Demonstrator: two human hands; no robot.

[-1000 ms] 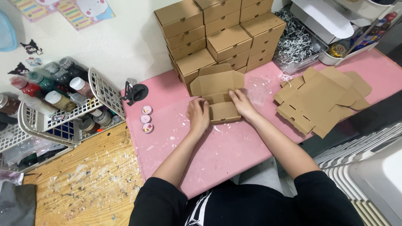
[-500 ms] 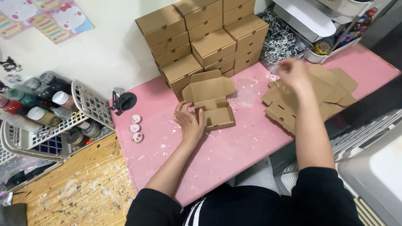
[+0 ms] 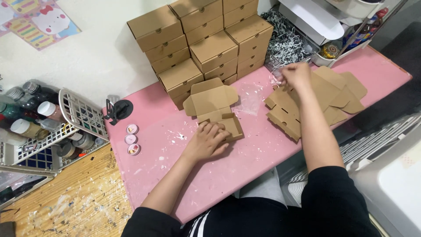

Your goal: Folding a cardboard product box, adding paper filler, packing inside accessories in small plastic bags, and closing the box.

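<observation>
On the pink table, the left hand still presses flat on the open box. The right hand has left it, now pinching shredded paper above the flat blanks.

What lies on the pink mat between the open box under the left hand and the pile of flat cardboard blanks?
In the head view, only bare pink mat with white flecks separates the open box from the flat blanks; no object lies there.
</observation>
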